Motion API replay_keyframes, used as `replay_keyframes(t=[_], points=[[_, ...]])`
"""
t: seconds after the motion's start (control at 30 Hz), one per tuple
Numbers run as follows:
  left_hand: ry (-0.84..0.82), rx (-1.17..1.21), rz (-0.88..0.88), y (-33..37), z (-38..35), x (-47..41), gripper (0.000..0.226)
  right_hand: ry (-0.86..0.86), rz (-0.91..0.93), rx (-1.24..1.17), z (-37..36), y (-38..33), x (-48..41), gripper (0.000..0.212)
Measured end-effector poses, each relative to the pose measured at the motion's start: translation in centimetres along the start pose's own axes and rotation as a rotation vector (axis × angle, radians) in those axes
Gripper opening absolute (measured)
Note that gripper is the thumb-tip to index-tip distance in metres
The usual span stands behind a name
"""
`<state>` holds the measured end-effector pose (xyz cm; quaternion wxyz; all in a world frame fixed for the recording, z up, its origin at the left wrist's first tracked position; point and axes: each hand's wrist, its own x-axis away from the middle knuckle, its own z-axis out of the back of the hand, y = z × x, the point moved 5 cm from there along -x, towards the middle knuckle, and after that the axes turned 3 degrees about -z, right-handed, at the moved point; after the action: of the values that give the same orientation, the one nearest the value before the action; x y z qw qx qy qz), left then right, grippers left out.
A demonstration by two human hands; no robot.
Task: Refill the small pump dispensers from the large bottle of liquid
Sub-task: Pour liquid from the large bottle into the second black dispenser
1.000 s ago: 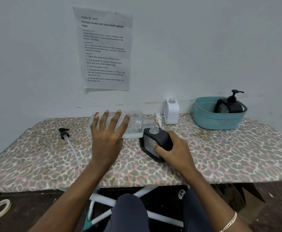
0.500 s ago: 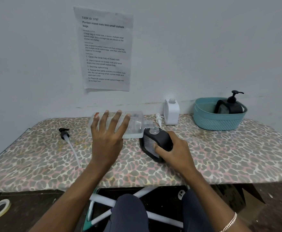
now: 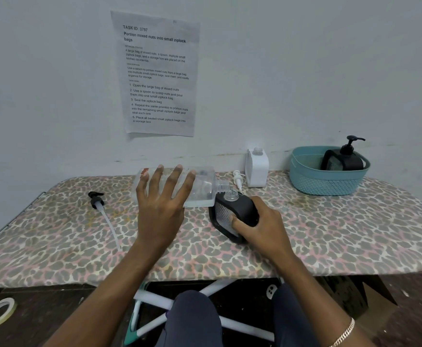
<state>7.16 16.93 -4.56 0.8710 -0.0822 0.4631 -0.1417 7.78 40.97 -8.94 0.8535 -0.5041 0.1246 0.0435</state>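
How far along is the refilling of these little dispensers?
Seemingly done: the capped black dispenser in the teal basket. In hand: the left hand tips the large clear bottle at the open black dispenser, gripped by the right hand. Left: the open white dispenser, then refitting the black pump and white pump.

leopard print under clear, black, white and teal

the cover (image 3: 330, 234) beneath both hands is leopard print in beige, grey and pink. the large bottle (image 3: 204, 187) in the left hand (image 3: 162, 209) is clear; the black dispenser (image 3: 240, 209) in the right hand (image 3: 262, 227) has a pale mesh panel. left of the left hand, a black pump (image 3: 96, 200) with a white tube. beyond the right hand, a white dispenser (image 3: 257, 170) and a teal lattice-walled basket (image 3: 312, 180).
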Motion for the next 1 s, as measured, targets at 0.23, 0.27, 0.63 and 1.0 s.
replay_keyframes(t=[0.23, 0.27, 0.63, 1.0], points=[[0.009, -0.001, -0.005, -0.01, 0.04, -0.07, 0.08, 0.003, 0.009, -0.013, 0.03, -0.09, 0.07, 0.027], [0.01, 0.0, -0.004, 0.0, 0.06, -0.07, 0.08, 0.002, 0.008, -0.014, 0.02, -0.11, 0.05, 0.027], [0.001, -0.002, -0.003, -0.05, 0.02, -0.13, 0.08, 0.001, 0.008, -0.013, 0.01, -0.06, 0.02, 0.028], [0.005, -0.003, -0.007, -0.03, 0.12, -0.23, 0.079, -0.001, 0.004, 0.0, -0.01, 0.03, 0.02, 0.03]])
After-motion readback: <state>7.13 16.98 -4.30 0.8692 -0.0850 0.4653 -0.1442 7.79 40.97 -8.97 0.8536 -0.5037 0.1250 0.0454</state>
